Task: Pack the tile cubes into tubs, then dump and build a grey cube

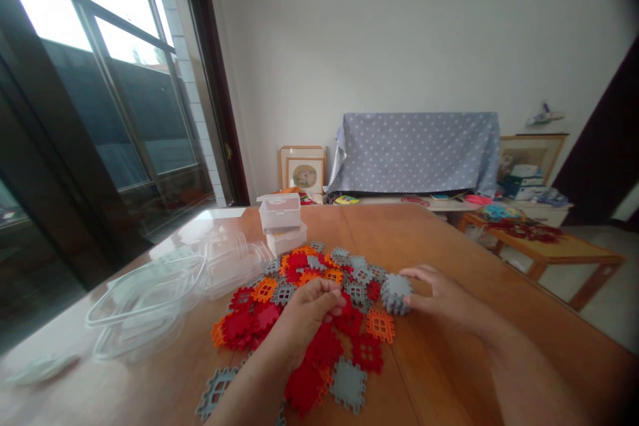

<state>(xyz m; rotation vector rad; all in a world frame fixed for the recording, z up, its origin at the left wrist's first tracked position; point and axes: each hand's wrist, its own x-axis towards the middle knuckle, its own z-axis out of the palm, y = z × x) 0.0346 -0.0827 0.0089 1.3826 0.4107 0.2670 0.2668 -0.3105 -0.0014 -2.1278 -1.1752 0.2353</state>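
Note:
A loose pile of square plastic interlocking tiles with notched edges covers the middle of the table; it includes red tiles (pixel 367 353), orange tiles (pixel 380 325) and grey tiles (pixel 348 383). Over the pile, my left hand (pixel 314 309) has its fingers curled and pressed together; what is in them, if anything, is hidden. To the right of the pile stands a stack of grey interlocking tiles (pixel 396 293). My right hand (pixel 434 291) holds this stack from its right side, with thumb and fingers at its edge.
Clear plastic containers (pixel 144 299) lie on the left of the wooden table (pixel 439 373). Behind the pile stand two small white boxes (pixel 282 213), one on the other. A flat pale packet (pixel 42 367) lies near the left edge. Farther right is a low table (pixel 574 256) with coloured pieces.

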